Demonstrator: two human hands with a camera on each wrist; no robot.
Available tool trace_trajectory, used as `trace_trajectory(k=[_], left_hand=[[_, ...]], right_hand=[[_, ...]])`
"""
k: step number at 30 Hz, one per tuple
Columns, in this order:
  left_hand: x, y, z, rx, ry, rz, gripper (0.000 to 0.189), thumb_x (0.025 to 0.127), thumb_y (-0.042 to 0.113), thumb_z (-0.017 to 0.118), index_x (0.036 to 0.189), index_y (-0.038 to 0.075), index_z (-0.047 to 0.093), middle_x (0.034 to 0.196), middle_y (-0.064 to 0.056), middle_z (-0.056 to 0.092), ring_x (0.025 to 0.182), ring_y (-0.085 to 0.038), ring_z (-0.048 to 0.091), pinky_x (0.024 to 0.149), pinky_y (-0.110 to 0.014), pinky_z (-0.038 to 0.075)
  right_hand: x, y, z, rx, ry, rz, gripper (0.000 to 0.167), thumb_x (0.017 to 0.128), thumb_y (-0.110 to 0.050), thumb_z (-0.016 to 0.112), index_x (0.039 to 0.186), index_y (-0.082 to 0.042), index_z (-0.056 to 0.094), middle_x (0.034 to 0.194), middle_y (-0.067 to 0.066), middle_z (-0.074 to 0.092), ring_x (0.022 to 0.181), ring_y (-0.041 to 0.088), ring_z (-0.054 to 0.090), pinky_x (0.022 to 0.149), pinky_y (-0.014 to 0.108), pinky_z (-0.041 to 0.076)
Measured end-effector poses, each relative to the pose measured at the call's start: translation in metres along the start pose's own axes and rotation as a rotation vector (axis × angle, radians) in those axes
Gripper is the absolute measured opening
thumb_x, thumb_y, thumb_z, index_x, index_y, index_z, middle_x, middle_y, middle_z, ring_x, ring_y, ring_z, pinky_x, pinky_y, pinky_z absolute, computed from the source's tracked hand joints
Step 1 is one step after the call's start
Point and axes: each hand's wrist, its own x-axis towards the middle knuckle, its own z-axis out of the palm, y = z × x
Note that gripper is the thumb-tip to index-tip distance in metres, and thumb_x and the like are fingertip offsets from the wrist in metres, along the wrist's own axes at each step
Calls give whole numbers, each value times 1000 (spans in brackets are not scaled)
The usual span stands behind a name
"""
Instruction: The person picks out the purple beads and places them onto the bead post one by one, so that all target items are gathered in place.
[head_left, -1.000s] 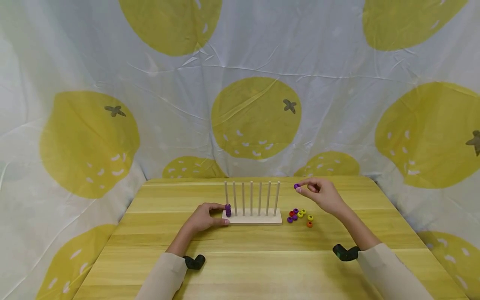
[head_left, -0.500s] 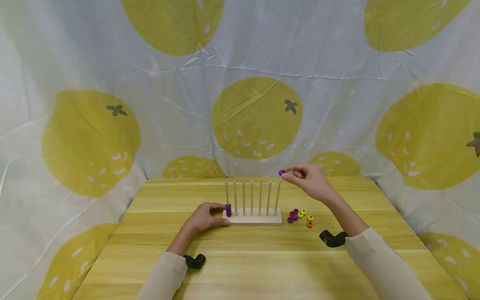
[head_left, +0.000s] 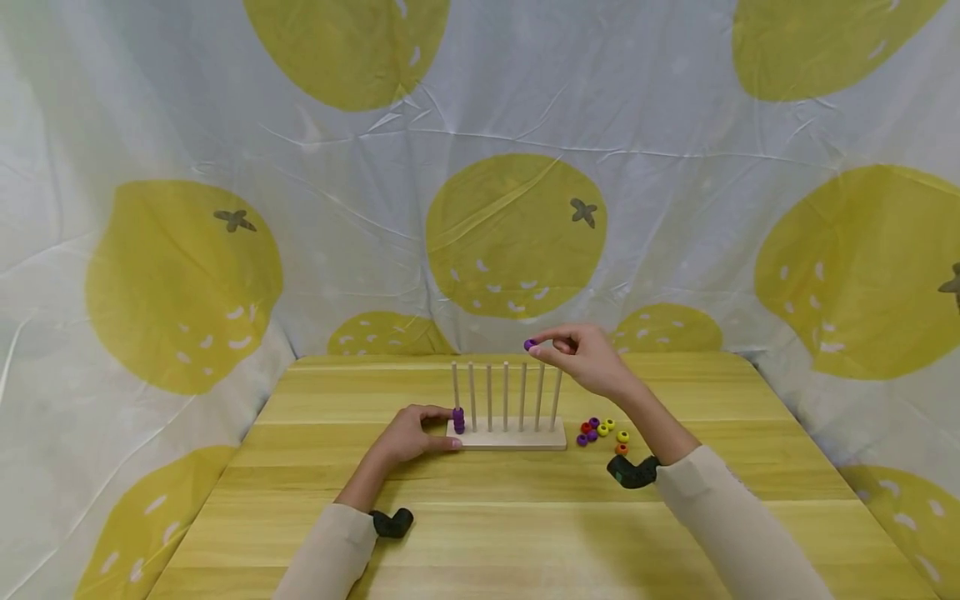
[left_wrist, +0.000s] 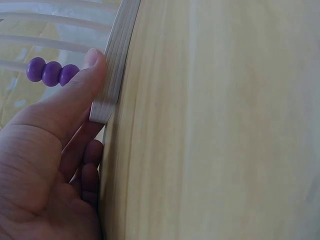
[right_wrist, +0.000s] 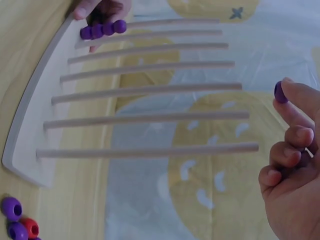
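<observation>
A wooden peg rack (head_left: 517, 438) with several upright pegs stands on the table. Purple beads (head_left: 458, 420) are stacked at the foot of its leftmost peg. My left hand (head_left: 408, 433) grips the left end of the rack's base, its thumb (left_wrist: 80, 95) lying over the top edge in the left wrist view. Between thumb and forefinger my right hand (head_left: 588, 360) pinches one purple bead (head_left: 530, 344), held in the air above the pegs toward the right. In the right wrist view that pinched bead (right_wrist: 281, 92) is apart from the peg tips.
Right of the rack lies a loose group of purple, red, yellow and orange beads (head_left: 603, 430). The wooden table (head_left: 495, 533) ends at a hanging cloth (head_left: 360, 250) printed with lemons, which also rises on both sides.
My right hand has travelled left with the purple bead, first rising, from above the loose beads to over the pegs. The left hand keeps its grip on the base.
</observation>
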Motion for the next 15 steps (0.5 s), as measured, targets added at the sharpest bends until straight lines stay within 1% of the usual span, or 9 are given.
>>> trace_trajectory(k=[8, 12, 15], left_hand=[[1, -1, 0, -4, 4, -7, 59, 75, 42, 92, 127, 21, 74, 134, -6, 69, 133, -31, 59, 114, -51, 45], [1, -1, 0, -9, 3, -10, 58, 75, 42, 93, 126, 22, 75, 134, -5, 70, 132, -31, 59, 114, -52, 45], [1, 0, 0, -11, -1, -4, 57, 76, 42, 92, 127, 22, 75, 133, -5, 70, 132, -31, 60, 114, -52, 45]], right_hand=[[12, -14, 14, -26, -14, -32, 29, 97, -45, 71, 116, -24, 78, 61, -1, 34, 51, 14, 23, 54, 30, 31], [19, -20, 22, -18, -39, -39, 28, 97, -43, 71, 115, -23, 79, 62, -1, 34, 52, 14, 24, 55, 29, 31], [24, -23, 29, -3, -49, -37, 25, 96, -42, 73, 112, -23, 80, 63, -1, 34, 53, 15, 26, 56, 28, 31]])
